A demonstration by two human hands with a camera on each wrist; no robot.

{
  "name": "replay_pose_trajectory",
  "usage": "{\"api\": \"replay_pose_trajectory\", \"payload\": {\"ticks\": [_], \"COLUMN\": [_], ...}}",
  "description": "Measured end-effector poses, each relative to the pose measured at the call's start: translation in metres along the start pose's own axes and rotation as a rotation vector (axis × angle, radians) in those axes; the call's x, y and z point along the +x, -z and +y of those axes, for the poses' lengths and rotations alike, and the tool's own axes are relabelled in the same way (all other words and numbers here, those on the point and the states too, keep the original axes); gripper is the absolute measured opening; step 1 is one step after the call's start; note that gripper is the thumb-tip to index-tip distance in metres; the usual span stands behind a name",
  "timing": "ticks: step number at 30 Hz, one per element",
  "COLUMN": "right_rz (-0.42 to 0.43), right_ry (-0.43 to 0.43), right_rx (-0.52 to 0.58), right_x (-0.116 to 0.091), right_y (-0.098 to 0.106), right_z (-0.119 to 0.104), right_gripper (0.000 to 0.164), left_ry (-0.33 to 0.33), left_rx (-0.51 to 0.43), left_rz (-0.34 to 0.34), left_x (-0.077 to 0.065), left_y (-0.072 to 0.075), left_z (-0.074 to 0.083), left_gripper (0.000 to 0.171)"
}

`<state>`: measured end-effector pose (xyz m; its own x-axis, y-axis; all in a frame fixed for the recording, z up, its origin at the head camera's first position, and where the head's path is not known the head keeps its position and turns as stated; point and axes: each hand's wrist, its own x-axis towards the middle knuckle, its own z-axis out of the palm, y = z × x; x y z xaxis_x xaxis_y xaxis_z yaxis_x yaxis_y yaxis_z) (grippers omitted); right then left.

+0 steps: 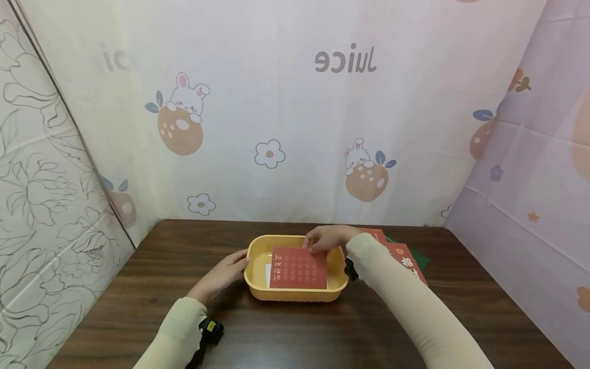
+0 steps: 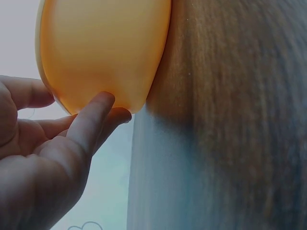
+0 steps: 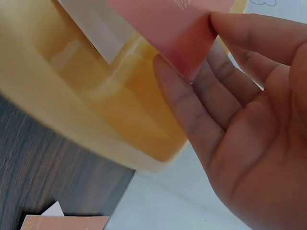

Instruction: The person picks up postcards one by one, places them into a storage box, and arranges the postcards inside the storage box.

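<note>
card (image 1: 299,269): within/over tub (image 1: 295,295) | probably light, thin, stiffish but creasable, maybe slick; best taken by edge or corner | right hand (image 1: 328,239): pinching its far right corner | left hand (image 1: 226,271): unclenched, fingers touching tub's left end

Yellow basin (image 1: 295,295); red, pale-lettered card (image 1: 301,271); brown wood-grain table (image 1: 295,335)
</note>
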<state>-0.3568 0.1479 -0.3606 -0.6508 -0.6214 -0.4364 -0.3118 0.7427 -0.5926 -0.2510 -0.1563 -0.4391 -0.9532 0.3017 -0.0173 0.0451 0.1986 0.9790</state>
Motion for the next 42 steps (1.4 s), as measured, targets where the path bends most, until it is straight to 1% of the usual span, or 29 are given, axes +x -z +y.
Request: {"api": "replay_pose_trajectory", "payload": {"ticks": [6, 11, 13, 17, 23, 28, 32, 36, 42], "right_rz": [0.002, 0.006, 0.008, 0.011, 0.001, 0.009, 0.015, 0.014, 0.008], "right_ry": [-0.028, -0.053, -0.060, -0.063, -0.049, -0.068, -0.080, -0.071, -0.069], "right_rx": [-0.053, -0.102, -0.122, -0.165, -0.200, -0.226, -0.256, -0.290, -0.286], "right_x": [0.005, 0.008, 0.010, 0.010, 0.007, 0.005, 0.005, 0.004, 0.003], "right_y": [-0.004, -0.006, -0.007, -0.008, -0.009, -0.011, -0.013, -0.013, -0.013], "right_z": [0.001, -0.003, -0.005, -0.007, -0.009, -0.010, -0.009, -0.009, -0.010], "right_gripper": [0.007, 0.007, 0.008, 0.010, 0.018, 0.025, 0.030, 0.031, 0.033], "left_ry": [0.005, 0.026, 0.029, 0.024, -0.031, -0.041, -0.047, -0.038, -0.012], "left_rx": [0.006, 0.014, 0.018, 0.015, -0.015, -0.026, -0.036, -0.033, -0.026], "left_rz": [0.006, 0.042, 0.045, 0.032, -0.030, -0.044, -0.049, -0.039, -0.020], "left_x": [0.001, 0.002, 0.002, 0.001, 0.000, -0.001, -0.001, -0.001, 0.000], "left_y": [-0.001, -0.002, -0.001, 0.000, 0.000, 0.000, 0.000, 0.000, -0.001], "left_z": [0.000, -0.001, -0.001, -0.001, -0.002, -0.001, -0.001, -0.001, -0.002], "left_gripper": [0.050, 0.050, 0.050, 0.050, 0.049, 0.049, 0.050, 0.050, 0.049]}}
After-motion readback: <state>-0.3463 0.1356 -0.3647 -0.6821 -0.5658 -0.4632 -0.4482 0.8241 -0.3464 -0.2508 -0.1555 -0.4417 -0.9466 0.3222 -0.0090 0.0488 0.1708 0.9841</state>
